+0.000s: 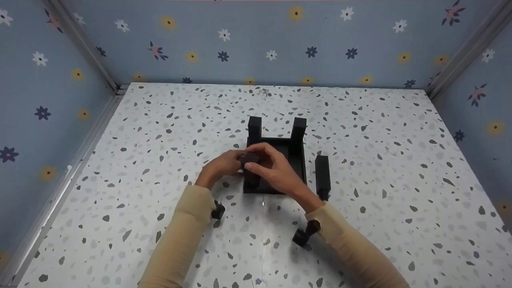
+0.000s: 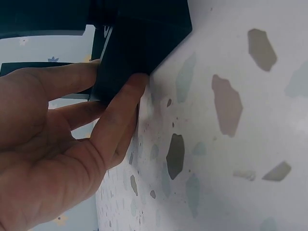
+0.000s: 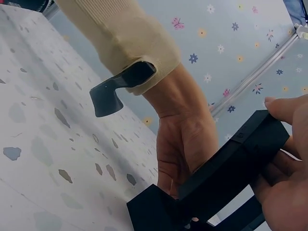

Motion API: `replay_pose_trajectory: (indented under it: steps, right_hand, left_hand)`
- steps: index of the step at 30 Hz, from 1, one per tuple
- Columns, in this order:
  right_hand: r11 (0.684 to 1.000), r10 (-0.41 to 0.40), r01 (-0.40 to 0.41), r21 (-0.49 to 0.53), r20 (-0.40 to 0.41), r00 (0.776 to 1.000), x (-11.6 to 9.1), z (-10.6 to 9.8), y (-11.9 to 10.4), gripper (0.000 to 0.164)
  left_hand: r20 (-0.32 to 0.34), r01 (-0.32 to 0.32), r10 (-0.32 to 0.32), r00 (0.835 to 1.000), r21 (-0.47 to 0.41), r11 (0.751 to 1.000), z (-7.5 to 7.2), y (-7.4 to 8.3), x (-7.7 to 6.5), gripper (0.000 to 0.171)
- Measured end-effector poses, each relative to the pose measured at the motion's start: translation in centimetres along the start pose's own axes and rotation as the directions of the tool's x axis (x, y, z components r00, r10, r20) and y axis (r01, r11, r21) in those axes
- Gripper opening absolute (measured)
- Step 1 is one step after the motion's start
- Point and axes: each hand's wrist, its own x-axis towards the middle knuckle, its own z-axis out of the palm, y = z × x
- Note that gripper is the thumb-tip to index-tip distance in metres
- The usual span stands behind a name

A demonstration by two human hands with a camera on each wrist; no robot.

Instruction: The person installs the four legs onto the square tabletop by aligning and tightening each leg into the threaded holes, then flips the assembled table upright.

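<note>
A black tray-like frame [image 1: 305,170] lies on the tabletop with two square legs [image 1: 255,127] standing up at its far corners. At the near left corner a third black leg [image 3: 231,168] stands up, tilted in the right wrist view. My right hand [image 1: 278,170] pinches the upper end of this leg between thumb and fingers. Low on the frame's left side, my left hand [image 2: 72,134] grips the near corner [image 2: 130,57], its fingers on either side. How the leg meets the corner is mostly hidden by my hands in the head view.
Just right of the frame lies a loose black leg [image 1: 323,176] with a narrower near end. The speckled white tabletop [image 1: 384,160] is bounded by blue flowered walls [image 1: 256,44] at the back and sides. Black wrist mounts [image 1: 306,234] stick out from both sleeves.
</note>
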Motion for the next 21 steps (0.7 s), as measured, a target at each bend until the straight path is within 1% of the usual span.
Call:
replay_pose_trajectory:
  steps: [3,7,10,15,17,21]
  right_hand:
    - [1.0,-0.009,0.008,-0.013,-0.028,1.0,-0.04,0.14,0.06,0.036]
    - [0.997,-0.04,0.036,-0.075,-0.058,0.997,-0.01,0.31,0.05,0.035]
    - [0.99,-0.059,0.048,-0.136,-0.076,0.995,-0.05,0.44,-0.12,0.035]
    - [0.972,-0.077,0.048,-0.23,-0.117,0.99,-0.18,0.78,-0.49,0.037]
    - [0.968,-0.085,0.052,-0.244,-0.13,0.988,-0.23,0.89,-0.56,0.038]
    - [0.969,-0.097,0.065,-0.238,-0.126,0.987,-0.37,0.93,-0.46,0.039]
  left_hand:
    - [0.003,-0.007,0.007,1.0,-0.036,0.999,0.0,0.02,-0.13,0.049]
    - [0.01,-0.006,0.007,1.0,-0.082,0.997,0.04,0.05,-0.2,0.045]
    - [0.008,-0.001,0.001,1.0,-0.063,0.998,0.11,0.02,-0.12,0.045]
    - [-0.022,-0.018,0.019,1.0,0.043,0.999,0.14,-0.1,0.13,0.039]
    - [-0.032,-0.032,0.035,0.999,0.085,0.996,0.1,-0.17,0.21,0.036]
    - [-0.024,-0.036,0.038,0.999,0.1,0.994,0.07,-0.28,0.22,0.038]
